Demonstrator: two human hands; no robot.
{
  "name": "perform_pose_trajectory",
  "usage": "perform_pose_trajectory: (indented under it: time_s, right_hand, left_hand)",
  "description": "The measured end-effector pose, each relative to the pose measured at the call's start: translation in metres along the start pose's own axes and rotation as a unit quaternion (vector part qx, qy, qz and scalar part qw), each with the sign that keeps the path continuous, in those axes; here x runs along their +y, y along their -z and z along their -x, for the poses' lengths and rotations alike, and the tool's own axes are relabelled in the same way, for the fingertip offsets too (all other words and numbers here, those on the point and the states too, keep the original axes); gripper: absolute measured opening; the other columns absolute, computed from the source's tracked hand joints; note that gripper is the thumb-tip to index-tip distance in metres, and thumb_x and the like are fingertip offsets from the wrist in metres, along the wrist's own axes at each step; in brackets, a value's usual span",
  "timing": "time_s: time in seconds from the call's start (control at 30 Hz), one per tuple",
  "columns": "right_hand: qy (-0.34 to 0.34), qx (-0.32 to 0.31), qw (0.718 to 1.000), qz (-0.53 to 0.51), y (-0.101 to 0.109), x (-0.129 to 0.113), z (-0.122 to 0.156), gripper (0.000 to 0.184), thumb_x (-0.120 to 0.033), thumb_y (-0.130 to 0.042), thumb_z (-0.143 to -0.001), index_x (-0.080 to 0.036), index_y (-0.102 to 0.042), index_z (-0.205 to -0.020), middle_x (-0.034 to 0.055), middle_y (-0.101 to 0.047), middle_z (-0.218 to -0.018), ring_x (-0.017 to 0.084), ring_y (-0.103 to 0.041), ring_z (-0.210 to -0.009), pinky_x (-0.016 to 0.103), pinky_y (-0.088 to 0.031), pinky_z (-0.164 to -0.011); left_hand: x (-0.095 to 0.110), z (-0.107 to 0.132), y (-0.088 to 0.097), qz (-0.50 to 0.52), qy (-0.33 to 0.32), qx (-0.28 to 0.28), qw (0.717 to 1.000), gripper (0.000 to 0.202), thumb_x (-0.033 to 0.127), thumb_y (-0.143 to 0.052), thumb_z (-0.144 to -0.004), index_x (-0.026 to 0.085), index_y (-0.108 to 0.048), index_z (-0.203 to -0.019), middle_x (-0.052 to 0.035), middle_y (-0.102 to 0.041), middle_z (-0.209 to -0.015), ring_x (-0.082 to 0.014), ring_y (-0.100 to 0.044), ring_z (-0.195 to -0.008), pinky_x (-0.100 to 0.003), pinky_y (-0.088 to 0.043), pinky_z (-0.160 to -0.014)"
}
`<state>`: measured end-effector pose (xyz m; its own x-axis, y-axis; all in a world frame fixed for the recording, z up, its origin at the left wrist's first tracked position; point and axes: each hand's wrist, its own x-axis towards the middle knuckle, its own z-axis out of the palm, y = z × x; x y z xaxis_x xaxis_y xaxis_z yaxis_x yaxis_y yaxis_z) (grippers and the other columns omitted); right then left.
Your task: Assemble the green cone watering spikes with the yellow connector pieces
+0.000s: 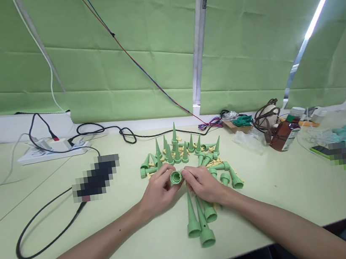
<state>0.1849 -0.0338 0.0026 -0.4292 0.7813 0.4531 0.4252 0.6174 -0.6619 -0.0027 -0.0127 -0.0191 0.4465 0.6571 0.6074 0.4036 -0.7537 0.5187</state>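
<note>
My left hand [159, 190] is closed round a green plastic cone spike [176, 177], whose open round end faces me. My right hand [202, 184] pinches at the rim of that same cone from the right; whether a small part sits between its fingers I cannot make out. Just behind the hands lies a heap of green cone spikes [182, 153], some upright, mixed with small yellow pieces [215, 162]. Three more green cones [201, 221] lie side by side on the table in front of my right hand.
A white power strip [53, 150] with black cables sits at the back left, and a blurred dark device [96, 177] lies left of the hands. A brown bottle [284, 135], plastic bags and cords crowd the back right. Green fabric hangs behind the pale green table [295, 189].
</note>
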Motion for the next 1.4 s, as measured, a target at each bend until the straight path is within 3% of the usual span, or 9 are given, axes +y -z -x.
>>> perform_pose_trajectory:
  time_s: [0.17, 0.37, 0.57, 0.73, 0.87, 1.4]
  right_hand:
    - [0.002, -0.002, 1.0, 0.0, 0.0, 0.0, 0.0, 0.044, -0.036, -0.029, -0.105, -0.021, -0.041, -0.066, -0.0034, -0.049, -0.056, 0.012, -0.044, -0.051, 0.026, -0.036, -0.059]
    - [0.004, -0.004, 1.0, 0.001, 0.0, 0.0, 0.0, 0.044, -0.036, -0.029, -0.105, -0.021, -0.042, -0.066, -0.0034, -0.049, -0.056, 0.012, -0.045, -0.052, 0.026, -0.037, -0.06]
    - [0.005, 0.004, 1.0, 0.003, 0.0, 0.0, 0.0, 0.043, -0.036, -0.03, -0.105, -0.021, -0.043, -0.067, -0.0029, -0.05, -0.058, 0.012, -0.046, -0.053, 0.026, -0.037, -0.06]
    - [0.01, 0.007, 1.0, 0.005, 0.001, 0.0, 0.0, 0.042, -0.035, -0.03, -0.105, -0.02, -0.044, -0.068, -0.003, -0.05, -0.058, 0.012, -0.046, -0.052, 0.026, -0.037, -0.059]
    - [0.005, 0.009, 1.0, -0.001, 0.002, -0.001, -0.001, 0.042, -0.034, -0.03, -0.105, -0.02, -0.045, -0.069, -0.0031, -0.05, -0.057, 0.012, -0.047, -0.053, 0.025, -0.037, -0.06]
    - [0.006, 0.015, 0.999, -0.032, 0.003, -0.003, -0.001, 0.04, -0.033, -0.03, -0.106, -0.019, -0.054, -0.076, -0.0039, -0.051, -0.058, 0.01, -0.05, -0.051, 0.023, -0.04, -0.06]
  left_hand:
    - [-0.002, -0.001, -0.001, 0.007, -0.021, -0.012, 1.0, 0.019, 0.019, -0.051, -0.094, 0.016, -0.057, -0.076, -0.0038, -0.057, -0.082, -0.0109, -0.05, -0.065, -0.022, -0.039, -0.053]
    - [0.0, -0.003, 0.0, -0.004, -0.027, -0.015, 1.0, 0.024, 0.02, -0.051, -0.094, 0.016, -0.057, -0.071, -0.0007, -0.052, -0.068, -0.0116, -0.046, -0.061, -0.024, -0.036, -0.052]
    - [0.002, -0.004, 0.005, 0.026, -0.014, -0.063, 0.998, 0.017, 0.017, -0.048, -0.089, 0.016, -0.055, -0.074, -0.0002, -0.052, -0.07, -0.0118, -0.045, -0.062, -0.024, -0.035, -0.053]
    - [0.004, -0.006, 0.009, 0.055, -0.005, -0.064, 0.996, 0.03, 0.019, -0.037, -0.095, 0.017, -0.05, -0.068, 0.0003, -0.05, -0.065, -0.0127, -0.045, -0.061, -0.026, -0.038, -0.058]
    - [0.005, -0.007, 0.011, 0.081, 0.001, -0.08, 0.993, 0.038, 0.023, -0.034, -0.099, 0.017, -0.056, -0.069, 0.0007, -0.051, -0.061, -0.0126, -0.047, -0.059, -0.025, -0.038, -0.058]
    - [-0.004, -0.003, 0.01, 0.141, 0.095, -0.107, 0.98, 0.043, 0.037, -0.026, -0.103, 0.016, -0.055, -0.08, 0.0034, -0.049, -0.052, -0.0105, -0.043, -0.05, -0.023, -0.035, -0.053]
